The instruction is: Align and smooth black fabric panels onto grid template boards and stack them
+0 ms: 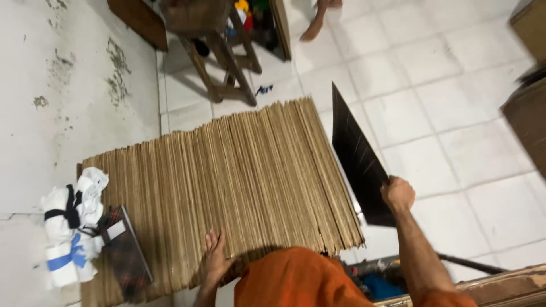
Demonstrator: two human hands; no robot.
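Head view: the right hand (397, 194) is clenched on the lower corner of a black sheet (357, 159), held tilted just beside a stack of cardboard sheets (227, 182). The left hand (215, 256) is laid flat, fingers spread, on the stack's near edge. Left of it lie a dark book (126, 253) and white cloth bundles (71, 227).

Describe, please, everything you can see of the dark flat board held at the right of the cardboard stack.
The dark board is a thin, flat, near-black sheet with faint pale scratches, seemingly rigid. It stands tilted on edge, its pointed corner up, beside the right end of the stack of cardboard sheets and over the white tiled floor. The right hand grips its lower right edge; the bottom part is hidden behind the arm.
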